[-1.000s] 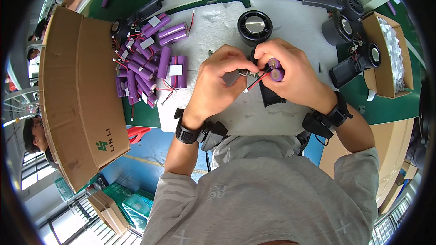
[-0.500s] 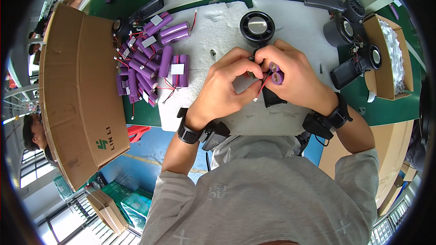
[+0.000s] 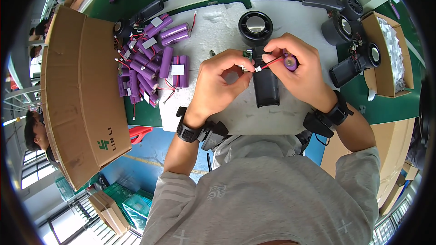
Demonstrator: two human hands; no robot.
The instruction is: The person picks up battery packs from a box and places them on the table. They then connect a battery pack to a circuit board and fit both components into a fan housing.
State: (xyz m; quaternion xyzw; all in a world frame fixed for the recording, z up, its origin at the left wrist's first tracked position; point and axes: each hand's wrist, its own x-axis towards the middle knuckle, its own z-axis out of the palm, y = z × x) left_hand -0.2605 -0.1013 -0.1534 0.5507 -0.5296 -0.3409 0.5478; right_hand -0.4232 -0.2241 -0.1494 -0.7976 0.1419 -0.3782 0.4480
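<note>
Over the white foam sheet [image 3: 218,22], my left hand [image 3: 220,77] pinches a small green circuit board [image 3: 247,55] between thumb and fingertips. My right hand [image 3: 297,70] is curled round a purple battery pack [image 3: 290,62], seen end-on. Red and black leads run from the pack toward my left fingertips, ending in a white plug [image 3: 258,68]; whether it is joined to the board I cannot tell. Beneath both hands lies a black device with a round head [image 3: 255,26] and a dark handle [image 3: 266,88].
Several purple battery packs [image 3: 147,61] with leads are heaped at the left beside a large cardboard box [image 3: 86,95]. At the right are more black devices [image 3: 347,70] and a small carton [image 3: 372,34] of white packing pieces. A person [image 3: 34,131] shows at the far left.
My hands have drawn apart, the right one moving right with the battery pack. The device's handle and the stretched leads between my hands now show more fully.
</note>
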